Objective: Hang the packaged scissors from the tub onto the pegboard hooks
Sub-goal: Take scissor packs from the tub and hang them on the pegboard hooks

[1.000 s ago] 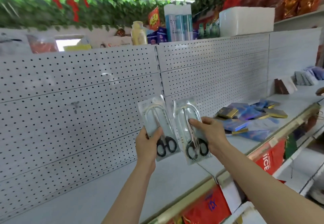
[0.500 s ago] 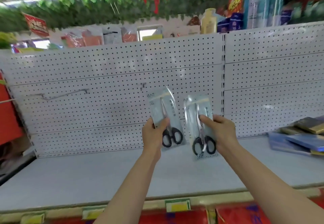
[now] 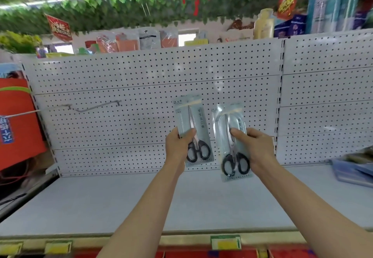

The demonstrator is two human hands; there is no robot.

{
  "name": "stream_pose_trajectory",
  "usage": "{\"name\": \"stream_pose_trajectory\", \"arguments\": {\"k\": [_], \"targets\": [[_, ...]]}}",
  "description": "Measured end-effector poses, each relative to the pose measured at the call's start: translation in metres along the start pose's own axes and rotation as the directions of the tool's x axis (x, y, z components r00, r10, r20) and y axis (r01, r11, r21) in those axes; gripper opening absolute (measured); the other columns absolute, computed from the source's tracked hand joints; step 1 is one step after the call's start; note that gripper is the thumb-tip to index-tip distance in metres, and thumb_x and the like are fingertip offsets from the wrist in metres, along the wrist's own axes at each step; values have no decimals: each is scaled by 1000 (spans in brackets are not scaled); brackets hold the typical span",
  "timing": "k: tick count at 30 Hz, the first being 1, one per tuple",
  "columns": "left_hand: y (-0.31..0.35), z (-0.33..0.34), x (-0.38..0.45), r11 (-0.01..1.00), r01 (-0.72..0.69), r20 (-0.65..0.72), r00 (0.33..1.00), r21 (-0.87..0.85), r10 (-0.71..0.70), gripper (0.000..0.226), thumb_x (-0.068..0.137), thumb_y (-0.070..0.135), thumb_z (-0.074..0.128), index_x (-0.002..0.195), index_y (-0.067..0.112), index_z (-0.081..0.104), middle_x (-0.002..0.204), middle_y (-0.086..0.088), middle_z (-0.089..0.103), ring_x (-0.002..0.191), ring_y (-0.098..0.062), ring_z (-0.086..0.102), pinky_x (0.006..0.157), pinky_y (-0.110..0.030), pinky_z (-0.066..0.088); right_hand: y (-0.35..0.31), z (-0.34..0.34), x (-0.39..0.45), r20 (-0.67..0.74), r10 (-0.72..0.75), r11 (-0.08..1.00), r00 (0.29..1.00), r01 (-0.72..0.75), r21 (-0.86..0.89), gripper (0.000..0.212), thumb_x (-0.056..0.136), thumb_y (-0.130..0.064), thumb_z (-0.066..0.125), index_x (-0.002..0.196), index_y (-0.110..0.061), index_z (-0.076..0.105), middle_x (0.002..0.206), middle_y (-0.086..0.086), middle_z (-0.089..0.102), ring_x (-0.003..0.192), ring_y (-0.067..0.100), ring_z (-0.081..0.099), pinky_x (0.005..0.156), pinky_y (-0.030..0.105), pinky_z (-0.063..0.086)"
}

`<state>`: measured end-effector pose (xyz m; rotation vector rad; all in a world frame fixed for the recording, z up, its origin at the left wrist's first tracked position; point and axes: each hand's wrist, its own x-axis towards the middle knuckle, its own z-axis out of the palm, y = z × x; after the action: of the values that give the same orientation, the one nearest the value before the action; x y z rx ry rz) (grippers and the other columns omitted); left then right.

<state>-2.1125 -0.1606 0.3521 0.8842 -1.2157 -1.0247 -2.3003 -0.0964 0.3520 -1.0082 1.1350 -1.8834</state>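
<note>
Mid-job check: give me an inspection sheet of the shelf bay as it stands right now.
Surface: white shelf, bare in front of the hands.
Job's things: two scissors packs, left pack and right pack, both held upright, unhung; one bare hook on the pegboard.
Clutter: stacked blue packets at right.
Hands: left hand grips one pack, right hand the other.
Cables: nothing seen.
Surroundings: goods on top, leaf garland overhead.

Single head-worn wide-angle view, aimed forward and slightly down, pegboard (image 3: 141, 88) faced squarely at close range over the shelf (image 3: 101, 203).
</note>
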Motion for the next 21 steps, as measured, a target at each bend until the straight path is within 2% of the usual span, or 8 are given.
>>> {"name": "stream_pose_trajectory", "arguments": {"k": [2, 4, 6, 8, 10, 15, 19, 21], "targets": [[-4, -3, 6, 1000, 13, 24, 1000, -6, -13, 23, 86, 19, 74, 87, 1, 60, 73, -3, 62, 68, -14, 58, 61, -22, 52, -1, 6, -3, 6, 0, 1000, 1000, 0, 19, 83, 43, -47, 94, 86, 14, 57, 76, 15, 53, 66, 27, 49, 70, 43, 48], [-6, -5, 9, 1000, 13, 37, 999, 7, -13, 17, 88, 14, 72, 82, 4, 59, 68, 6, 65, 63, -4, 59, 53, -12, 49, -2, 11, -5, 9, 14, 1000, 1000, -14, 22, 42, 61, -29, 90, 74, 2, 66, 68, 13, 62, 60, 25, 57, 71, 42, 53], [-6, -5, 11, 999, 13, 44, 999, 32, -15, 18, 89, 11, 70, 77, 9, 57, 66, 10, 65, 59, 3, 61, 50, -10, 46, -2, 16, -6, 1, 19, 1000, 1000, -19, 11, 19, 69, -18, 86, 69, -9, 70, 64, 7, 66, 57, 23, 61, 73, 43, 56], [-5, -5, 13, 999, 22, 50, 998, 24, -23, 8, 89, 11, 70, 95, 8, 67, 84, -1, 74, 76, -12, 71, 59, -17, 54, -1, 21, -7, 0, 7, 1000, 1000, -7, 19, 18, 70, -17, 86, 64, -13, 69, 63, 5, 66, 57, 23, 61, 74, 44, 56], [-3, -4, 16, 999, 22, 57, 998, 29, -24, 18, 88, 14, 71, 104, 7, 69, 92, -6, 75, 81, -18, 72, 64, -23, 58, -1, 24, -7, 2, 6, 999, 1000, -6, 36, 19, 70, -16, 86, 62, -14, 68, 63, 5, 67, 57, 23, 61, 70, 41, 57], [-7, -3, 24, 997, 54, 42, 997, 57, -57, 24, 85, 20, 75, 103, 5, 68, 94, -12, 75, 85, -24, 72, 78, -39, 61, -2, 32, -8, 5, 21, 998, 1000, -21, 59, 16, 70, -15, 85, 69, -9, 69, 73, 12, 70, 68, 28, 65, 73, 46, 59], [-14, -2, 35, 992, 96, 32, 995, 83, -99, 23, 86, 21, 74, 106, 11, 69, 97, -5, 76, 89, -22, 72, 74, -34, 59, -2, 41, -6, -17, 24, 999, 1000, -23, 32, 24, 70, -16, 85, 79, 0, 70, 77, 17, 69, 69, 30, 64, 75, 51, 58], [-17, -1, 43, 985, 107, 24, 994, 133, -111, 21, 84, 23, 74, 103, 15, 70, 94, -3, 76, 88, -23, 72, 75, -39, 60, -4, 48, -5, -18, 33, 999, 999, -33, 31, 30, 71, -15, 85, 87, 5, 70, 83, 22, 71, 71, 32, 66, 74, 52, 59]]}}
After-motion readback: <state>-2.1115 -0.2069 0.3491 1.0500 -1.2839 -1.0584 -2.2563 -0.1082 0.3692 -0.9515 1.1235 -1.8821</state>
